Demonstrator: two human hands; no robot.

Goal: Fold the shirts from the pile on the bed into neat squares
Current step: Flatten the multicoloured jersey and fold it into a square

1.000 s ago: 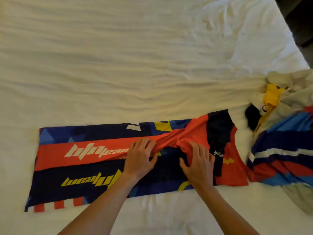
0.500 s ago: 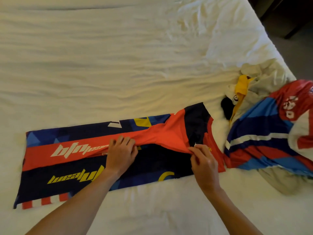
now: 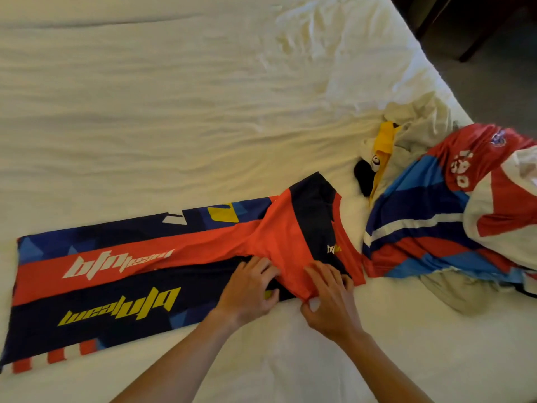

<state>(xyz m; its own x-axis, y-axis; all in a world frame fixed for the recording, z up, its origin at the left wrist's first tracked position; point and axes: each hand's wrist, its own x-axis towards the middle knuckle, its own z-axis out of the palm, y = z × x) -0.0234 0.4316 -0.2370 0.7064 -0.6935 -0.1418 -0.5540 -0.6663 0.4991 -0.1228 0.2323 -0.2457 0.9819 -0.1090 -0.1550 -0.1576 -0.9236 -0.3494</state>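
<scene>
The right hand (image 3: 329,298) pinches the near tip of the red sleeve (image 3: 283,248) between thumb and fingers, low and right of centre in the frame. Half a second ago it gripped the sleeve further up, near the collar; it has since drawn the fabric toward the near edge of the shirt (image 3: 122,269). The left hand (image 3: 248,289) lies beside it with fingers straight, pressing flat on the dark body cloth — a moment back it sat further left, on the red stripe.

The shirt stretches as a long narrow band from lower left to centre, sides already turned in, so the sleeve tuck looks nearly done; the lengthwise folds into a square are not yet made. The pile (image 3: 453,216) of unfolded shirts waits at the right edge on the white bed (image 3: 174,112) — touching the shirt's collar end.
</scene>
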